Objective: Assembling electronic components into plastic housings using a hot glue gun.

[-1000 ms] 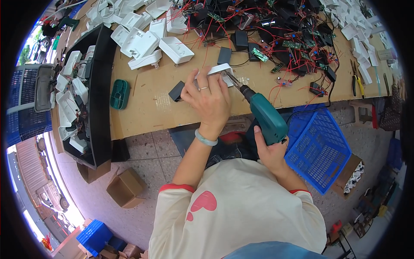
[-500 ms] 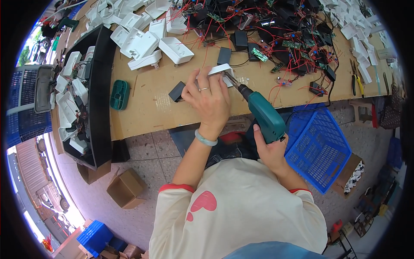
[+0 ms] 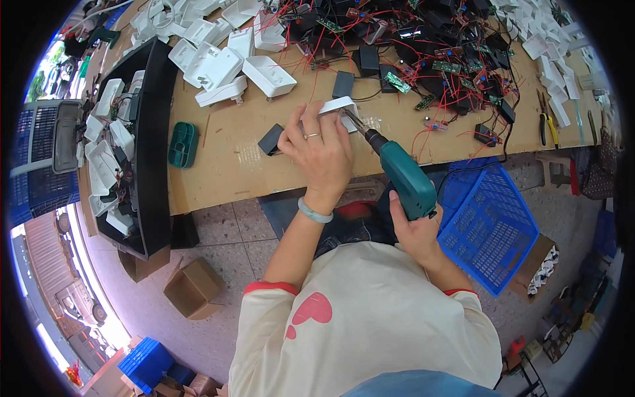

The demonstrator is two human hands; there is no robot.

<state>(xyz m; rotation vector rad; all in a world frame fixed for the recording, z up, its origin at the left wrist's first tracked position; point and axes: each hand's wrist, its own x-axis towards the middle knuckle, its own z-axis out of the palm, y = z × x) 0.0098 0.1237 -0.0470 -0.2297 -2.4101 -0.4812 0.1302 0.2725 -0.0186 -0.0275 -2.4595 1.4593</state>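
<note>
My left hand (image 3: 321,149), with a ring and a pale bracelet, is closed round a white plastic casing (image 3: 338,104) on the table and hides part of it. In my right hand (image 3: 418,233) is a green electric screwdriver (image 3: 407,178) with a black collar. Its slim bit (image 3: 354,121) slants up and left into the casing, beside my left fingertips; what lies under the tip is too small to make out. A dark grey block (image 3: 270,140) lies left of my left hand, and another grey block (image 3: 343,85) sits just beyond the casing.
Black parts with red wires and circuit boards (image 3: 446,67) are heaped at the back, near white casings (image 3: 270,76). A black bin (image 3: 155,145) of assembled pieces and a green tray (image 3: 183,145) stand left. Yellow-handled pliers (image 3: 552,131) lie right; a blue crate (image 3: 493,228) stands below.
Almost nothing differs. The rear of the screwdriver has shifted very slightly left and my right hand with it; my left hand keeps its hold on the casing.
</note>
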